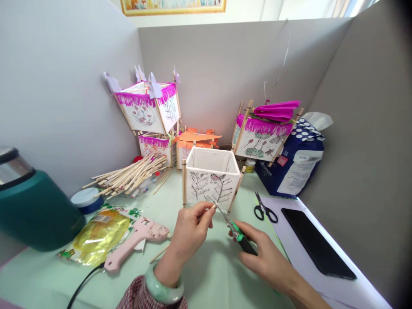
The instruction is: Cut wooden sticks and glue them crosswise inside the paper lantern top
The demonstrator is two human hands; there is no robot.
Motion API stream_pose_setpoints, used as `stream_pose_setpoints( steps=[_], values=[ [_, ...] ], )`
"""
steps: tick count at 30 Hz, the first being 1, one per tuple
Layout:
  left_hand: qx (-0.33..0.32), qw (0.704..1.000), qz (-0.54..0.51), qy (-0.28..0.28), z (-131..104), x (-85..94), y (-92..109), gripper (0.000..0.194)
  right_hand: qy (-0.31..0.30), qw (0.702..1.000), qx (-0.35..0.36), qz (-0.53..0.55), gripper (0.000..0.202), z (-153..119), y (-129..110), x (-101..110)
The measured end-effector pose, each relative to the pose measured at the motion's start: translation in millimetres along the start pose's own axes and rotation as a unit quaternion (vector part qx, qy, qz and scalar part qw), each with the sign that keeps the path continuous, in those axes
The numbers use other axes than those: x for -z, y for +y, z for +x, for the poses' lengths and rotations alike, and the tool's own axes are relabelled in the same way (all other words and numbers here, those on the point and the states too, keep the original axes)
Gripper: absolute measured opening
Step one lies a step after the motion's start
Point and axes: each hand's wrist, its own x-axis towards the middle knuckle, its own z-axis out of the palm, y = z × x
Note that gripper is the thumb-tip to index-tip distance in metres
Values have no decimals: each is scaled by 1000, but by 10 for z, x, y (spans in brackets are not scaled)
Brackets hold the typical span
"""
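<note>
Between its thumb and fingers, my left hand (192, 227) pinches a light wooden stick (214, 206), of which only the short tip shows. My right hand (265, 253) grips a green and black utility knife (238, 235), its blade out and pointing up-left. The blade's tip meets or nearly meets the stick; I cannot tell whether it is cutting in. Just behind both hands stands a square white paper lantern (210, 189) with inked branches on its front and wooden sticks along its corners. Its top is open.
Left are a pink glue gun (138, 240), a yellow packet (104, 234), a teal bottle (38, 210) and a pile of sticks (131, 174). Right are black scissors (265, 210), a phone (317, 242) and a blue bag (289, 159). Decorated lanterns (149, 107) stand behind, within grey partitions.
</note>
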Motion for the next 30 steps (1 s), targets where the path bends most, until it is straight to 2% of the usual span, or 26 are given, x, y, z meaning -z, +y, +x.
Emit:
stream_pose_setpoints(
  steps=[9, 20, 30],
  values=[
    [-14, 1000, 0, 9, -9, 3, -13, 27, 4, 1000, -13, -10, 66, -3, 32, 16],
    [-11, 1000, -6, 8, -13, -2, -17, 26, 5, 1000, 10, -3, 64, -14, -4, 6],
    [-18, 1000, 11, 8, -1, 11, -9, 25, 41, 998, 24, -41, 64, -14, 128, -51]
  ],
)
